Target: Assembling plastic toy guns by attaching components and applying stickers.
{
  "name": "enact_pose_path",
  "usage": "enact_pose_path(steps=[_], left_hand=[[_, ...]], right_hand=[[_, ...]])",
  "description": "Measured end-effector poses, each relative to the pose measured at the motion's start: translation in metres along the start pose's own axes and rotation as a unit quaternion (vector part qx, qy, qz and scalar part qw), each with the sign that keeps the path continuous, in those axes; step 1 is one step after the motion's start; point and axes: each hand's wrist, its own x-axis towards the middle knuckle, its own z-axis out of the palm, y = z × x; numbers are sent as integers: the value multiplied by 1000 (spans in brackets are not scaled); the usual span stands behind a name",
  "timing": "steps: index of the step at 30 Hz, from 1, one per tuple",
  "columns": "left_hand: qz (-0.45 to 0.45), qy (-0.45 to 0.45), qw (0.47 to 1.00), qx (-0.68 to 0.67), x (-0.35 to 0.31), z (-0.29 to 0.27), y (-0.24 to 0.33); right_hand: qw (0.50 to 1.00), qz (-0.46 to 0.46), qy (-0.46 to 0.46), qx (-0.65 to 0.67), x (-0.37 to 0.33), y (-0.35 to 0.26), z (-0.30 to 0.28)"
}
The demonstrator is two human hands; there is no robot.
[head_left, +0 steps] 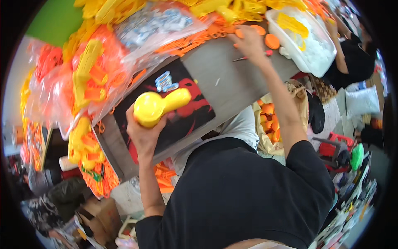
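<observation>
In my left hand (145,132) is a yellow plastic toy part (150,107) with a round cup-like body and a stubby handle pointing right. My fingers wrap its lower left side, over a black and red mat (182,112). Small blue and white stickers or clips (166,81) lie on the mat just beyond it. My right hand (251,45) is stretched to the table's far side, its bent fingers around an orange round cap (239,33). Beside it lie another orange cap (272,41) and a thin tool with a red handle (268,53).
Yellow parts (89,70) and orange pieces heap along the table's left and far edges, around a clear bag (153,25) of small blue-white pieces. A white tub (323,58) stands at far right. Below is a bag of orange parts (269,118). Another person (352,62) sits beyond.
</observation>
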Motion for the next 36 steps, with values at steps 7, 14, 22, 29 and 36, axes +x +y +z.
enact_pose_path(steps=[7,14,22,29,36], left_hand=[[-65,-19,980,-185,5,21,-3],[20,-64,992,-104,6,34,-13],[71,-26,991,-107,9,56,6],[244,-114,962,-38,6,53,4],[240,-233,941,42,2,59,-5]], right_hand=[[965,-67,53,-248,21,60,1],[767,2,-285,576,-56,-154,-16],[943,-144,-170,249,-84,-169,9],[876,-51,-208,433,-99,-157,-5],[857,-215,-279,375,-99,-163,0]])
